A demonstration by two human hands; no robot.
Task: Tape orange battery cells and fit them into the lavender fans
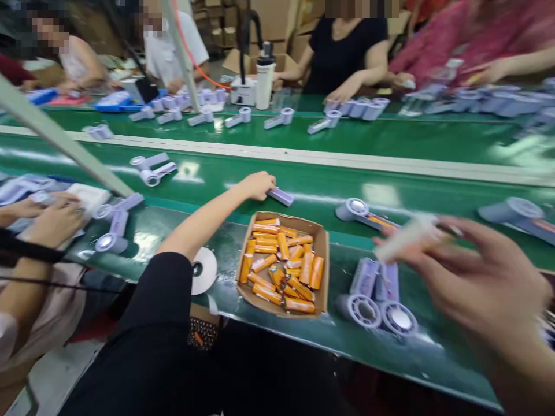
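Observation:
My left hand (259,186) reaches onto the green belt, its fingers closed around a lavender plastic part whose handle end (281,197) sticks out to the right. My right hand (485,277), smeared by motion, is raised at the right and pinches a whitish elongated piece (407,238). Beneath that piece, two lavender handheld-fan housings (365,311) lie on the bench with their round ends towards me. Between my arms stands an open cardboard box (325,277) of orange cylindrical battery cells (284,245).
Fan housings with orange cells (358,209) rest on the belt (217,167). A tape roll (204,270) lies left of the box. A slanted metal post (65,136) crosses the left side. Co-workers sit opposite, and another person's hands (58,216) work at the left.

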